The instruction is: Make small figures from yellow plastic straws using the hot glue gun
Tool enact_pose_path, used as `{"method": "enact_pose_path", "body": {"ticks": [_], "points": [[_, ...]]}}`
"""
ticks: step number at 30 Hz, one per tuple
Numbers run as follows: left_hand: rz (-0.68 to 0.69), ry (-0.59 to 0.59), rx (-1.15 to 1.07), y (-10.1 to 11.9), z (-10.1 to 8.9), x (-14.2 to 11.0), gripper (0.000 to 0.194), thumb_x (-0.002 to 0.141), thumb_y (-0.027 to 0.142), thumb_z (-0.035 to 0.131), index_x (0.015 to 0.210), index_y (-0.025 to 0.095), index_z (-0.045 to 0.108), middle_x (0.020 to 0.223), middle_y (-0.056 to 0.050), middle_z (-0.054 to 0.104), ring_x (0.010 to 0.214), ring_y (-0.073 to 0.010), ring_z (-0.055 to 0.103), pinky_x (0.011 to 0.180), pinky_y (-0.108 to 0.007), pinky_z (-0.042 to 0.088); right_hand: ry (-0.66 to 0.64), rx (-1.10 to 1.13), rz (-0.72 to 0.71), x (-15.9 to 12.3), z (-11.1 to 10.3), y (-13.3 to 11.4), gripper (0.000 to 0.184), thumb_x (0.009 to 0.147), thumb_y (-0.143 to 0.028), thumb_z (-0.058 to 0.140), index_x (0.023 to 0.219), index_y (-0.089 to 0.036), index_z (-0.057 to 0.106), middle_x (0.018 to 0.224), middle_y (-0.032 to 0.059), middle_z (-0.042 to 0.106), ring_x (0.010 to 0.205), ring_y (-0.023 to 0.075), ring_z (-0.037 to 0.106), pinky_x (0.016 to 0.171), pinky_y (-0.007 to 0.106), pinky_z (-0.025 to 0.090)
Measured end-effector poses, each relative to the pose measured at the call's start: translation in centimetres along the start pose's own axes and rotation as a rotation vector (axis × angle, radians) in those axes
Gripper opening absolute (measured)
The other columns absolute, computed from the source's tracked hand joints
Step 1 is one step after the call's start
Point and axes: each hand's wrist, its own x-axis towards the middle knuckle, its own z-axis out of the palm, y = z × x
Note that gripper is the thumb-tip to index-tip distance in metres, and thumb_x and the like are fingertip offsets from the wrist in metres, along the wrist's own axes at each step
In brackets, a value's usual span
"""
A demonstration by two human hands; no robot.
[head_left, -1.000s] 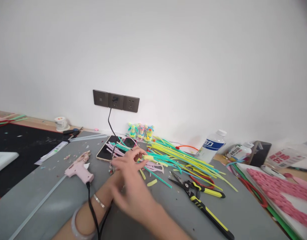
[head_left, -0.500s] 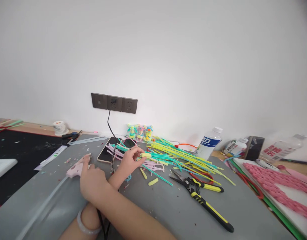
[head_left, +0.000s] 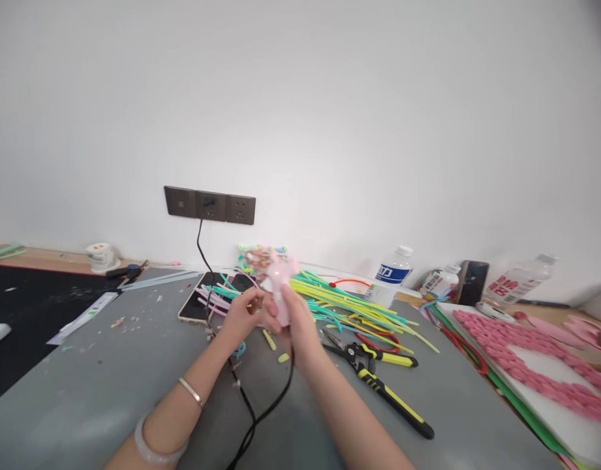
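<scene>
A pink glue gun point(head_left: 282, 307) is gripped upright in my right hand point(head_left: 301, 329), its black cord point(head_left: 286, 385) trailing down toward me. The gun's upper end is smeared by motion. Just to its left, my left hand point(head_left: 242, 318) has its fingers curled in a pinch; whatever they hold is hidden behind the fingers and the gun. Behind both hands lies a spread of yellow, teal and lilac pipe cleaners point(head_left: 349, 300). Small yellow pieces point(head_left: 269, 339) rest on the grey mat below the hands.
Black-and-yellow pliers point(head_left: 393, 398) lie open at right on the grey mat point(head_left: 109, 378). A phone point(head_left: 195, 303) is left of the hands. Small colourful figures point(head_left: 246, 256) stand by the wall, partly covered. A bottle point(head_left: 391, 277) and pink braided piece point(head_left: 515, 352) are at right.
My right hand has lifted the glue gun from the left and swung it to the middle, uncrossing my arms. The small yellow piece in my left hand's fingers is no longer visible.
</scene>
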Motion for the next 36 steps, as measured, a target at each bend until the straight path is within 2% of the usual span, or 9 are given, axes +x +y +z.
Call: {"method": "enact_pose_path", "body": {"ticks": [2, 4, 6, 8, 12, 17, 24, 31, 36], "points": [[0.001, -0.006, -0.008, 0.1, -0.1, -0.1, 0.024, 0.091, 0.034, 0.065, 0.104, 0.014, 0.065, 0.094, -0.004, 0.065, 0.079, -0.0153, 0.062, 0.070, -0.030, 0.055, 0.086, 0.194, 0.047, -1.5, -3.4, -0.5, 0.044, 0.093, -0.061, 0.045, 0.107, -0.020, 0.056, 0.059, -0.0079, 0.035, 0.038, 0.0068, 0.023, 0.040, 0.023, 0.023], [0.015, 0.024, -0.033, 0.5, -0.2, -0.2, 0.020, 0.085, 0.034, 0.068, 0.089, 0.015, 0.066, 0.074, 0.002, 0.053, 0.064, -0.0106, 0.050, 0.057, -0.022, 0.045, 0.127, 0.273, 0.096, -2.9, -6.0, -0.3, 0.041, 0.087, -0.057, 0.059, 0.104, -0.020, 0.057, 0.055, -0.0097, 0.035, 0.037, 0.0047, 0.021, 0.039, 0.021, 0.017], [0.029, 0.058, -0.065, 0.9, -0.3, -0.2, 0.018, 0.081, 0.033, 0.068, 0.085, 0.016, 0.066, 0.069, 0.004, 0.045, 0.060, -0.0096, 0.043, 0.052, -0.019, 0.037, 0.135, 0.268, 0.155, -4.0, -7.6, 0.5, 0.040, 0.086, -0.055, 0.062, 0.103, -0.019, 0.058, 0.053, -0.0098, 0.037, 0.036, 0.0040, 0.021, 0.040, 0.022, 0.013], [0.029, 0.081, -0.084, 1.3, -0.2, -0.3, 0.017, 0.079, 0.032, 0.067, 0.085, 0.016, 0.066, 0.068, 0.004, 0.043, 0.059, -0.0096, 0.041, 0.052, -0.019, 0.034, 0.128, 0.264, 0.206, -4.9, -8.3, 1.5, 0.041, 0.086, -0.055, 0.063, 0.100, -0.017, 0.059, 0.052, -0.0097, 0.038, 0.036, 0.0038, 0.021, 0.040, 0.022, 0.012], [0.006, 0.107, -0.091, 1.5, -0.3, -0.2, 0.016, 0.078, 0.031, 0.067, 0.084, 0.016, 0.065, 0.067, 0.005, 0.041, 0.057, -0.0097, 0.039, 0.052, -0.020, 0.032, 0.097, 0.299, 0.275, -5.7, -8.2, 2.6, 0.041, 0.086, -0.056, 0.064, 0.096, -0.016, 0.060, 0.050, -0.0101, 0.036, 0.035, 0.0031, 0.020, 0.039, 0.022, 0.011], [0.002, 0.108, -0.062, 1.4, -0.2, -0.3, 0.013, 0.079, 0.028, 0.066, 0.085, 0.017, 0.066, 0.067, 0.005, 0.042, 0.057, -0.0098, 0.039, 0.053, -0.021, 0.032, 0.042, 0.300, 0.321, -6.0, -7.4, 2.3, 0.041, 0.086, -0.058, 0.064, 0.087, -0.017, 0.057, 0.049, -0.0105, 0.035, 0.035, 0.0029, 0.021, 0.038, 0.021, 0.011], [0.017, 0.086, -0.073, 1.9, 0.0, -0.5, 0.012, 0.080, 0.027, 0.066, 0.085, 0.016, 0.067, 0.067, 0.005, 0.043, 0.056, -0.0094, 0.040, 0.052, -0.022, 0.030, 0.031, 0.282, 0.344, -6.0, -7.3, 2.4, 0.046, 0.083, -0.060, 0.067, 0.074, -0.019, 0.048, 0.049, -0.0108, 0.036, 0.034, 0.0016, 0.023, 0.035, 0.019, 0.013], [0.023, 0.095, -0.092, 2.2, 0.0, -0.6, 0.012, 0.080, 0.028, 0.066, 0.084, 0.017, 0.068, 0.067, 0.004, 0.042, 0.055, -0.0091, 0.040, 0.050, -0.021, 0.031, 0.037, 0.276, 0.359, -6.1, -7.2, 1.8, 0.047, 0.084, -0.058, 0.066, 0.097, -0.013, 0.060, 0.050, -0.0114, 0.036, 0.036, 0.0016, 0.021, 0.037, 0.019, 0.013], [0.033, 0.096, -0.084, 2.2, -0.1, -0.5, 0.011, 0.079, 0.026, 0.065, 0.085, 0.017, 0.068, 0.067, 0.005, 0.042, 0.053, -0.0087, 0.040, 0.050, -0.021, 0.032, 0.055, 0.256, 0.368, -6.1, -7.2, 1.8, 0.046, 0.083, -0.059, 0.067, 0.093, -0.014, 0.060, 0.049, -0.0111, 0.036, 0.037, 0.0016, 0.021, 0.037, 0.018, 0.014]]}}
